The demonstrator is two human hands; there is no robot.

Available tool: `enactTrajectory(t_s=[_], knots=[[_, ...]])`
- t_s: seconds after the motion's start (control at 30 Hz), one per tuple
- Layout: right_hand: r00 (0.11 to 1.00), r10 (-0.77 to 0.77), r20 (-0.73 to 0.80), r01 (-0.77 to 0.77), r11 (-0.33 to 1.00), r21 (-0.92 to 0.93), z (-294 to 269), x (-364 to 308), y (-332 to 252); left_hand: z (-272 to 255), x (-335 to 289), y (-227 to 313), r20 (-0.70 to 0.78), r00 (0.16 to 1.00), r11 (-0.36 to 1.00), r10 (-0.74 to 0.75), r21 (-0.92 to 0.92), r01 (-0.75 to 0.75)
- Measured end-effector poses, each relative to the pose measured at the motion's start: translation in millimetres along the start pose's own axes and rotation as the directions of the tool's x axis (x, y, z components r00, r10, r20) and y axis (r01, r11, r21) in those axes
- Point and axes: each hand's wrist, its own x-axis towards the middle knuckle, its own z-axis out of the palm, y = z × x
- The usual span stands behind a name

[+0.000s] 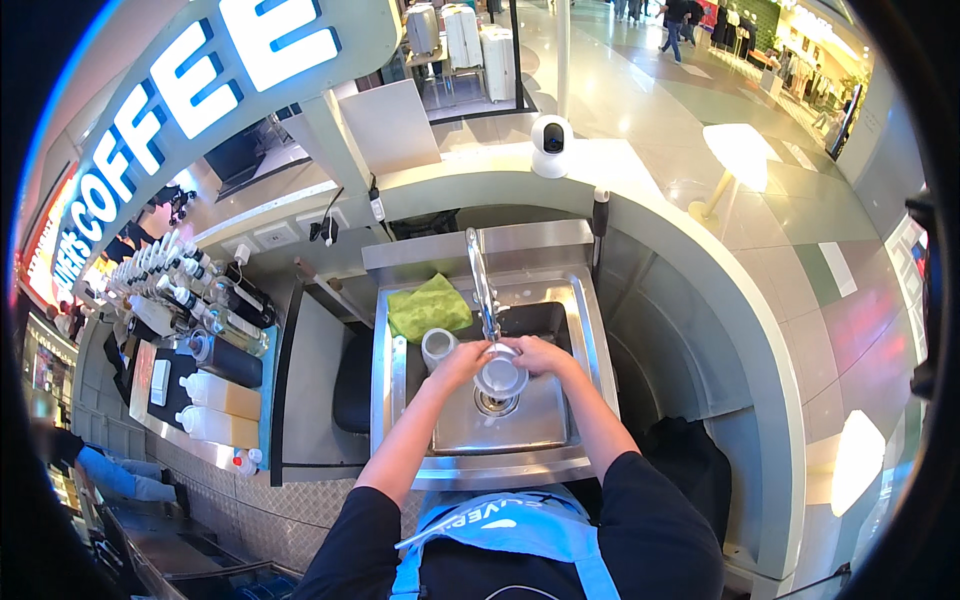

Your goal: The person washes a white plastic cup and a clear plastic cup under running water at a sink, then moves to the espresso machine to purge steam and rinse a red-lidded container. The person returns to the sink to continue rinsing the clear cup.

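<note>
Both of my hands reach into a stainless steel sink [460, 463], under a chrome tap [478, 270]. Between them is a clear, round plastic cup [502, 378], tilted so its wide opening shows. My left hand [462, 362] grips the cup's left side, and my right hand [540, 356] has its fingers round the other side. Whether water is running cannot be made out. Just left of my left hand stands another translucent cup [438, 345]. A green cloth [430, 308] lies crumpled on the sink's far left corner. Below the held cup the round drain [496, 402] shows.
On the left, a counter holds several pump bottles [190, 290] and pale jugs [218, 425]. A curved partition [740, 300] bounds the right side and back, with a white camera [551, 146] on its ledge. A person in jeans [115, 470] is at the far left.
</note>
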Motion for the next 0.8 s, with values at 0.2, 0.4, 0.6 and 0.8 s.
enactTrajectory(t_s=[0.2,0.4,0.6,0.8], knots=[[0.862,-0.229,-0.452,0.152,0.968,-0.202,22.3,12.8,15.9,18.1,-7.5,-0.3,-0.189,0.978,0.996,-0.089,0.003,0.091],[0.734,0.345,-0.585,-0.003,0.863,0.506,83.8,23.1,18.1,41.0,0.1,-9.2,-0.657,0.721,0.964,-0.222,-0.257,0.063],[0.845,0.293,-0.448,0.283,0.465,0.839,105.5,38.7,18.1,92.9,-6.5,-23.1,-0.61,0.652,0.794,-0.451,-0.607,-0.019],[0.718,0.225,-0.659,0.255,0.796,0.55,102.4,47.3,10.8,83.1,-6.9,-27.3,-0.538,0.674,0.721,-0.506,-0.692,-0.011]])
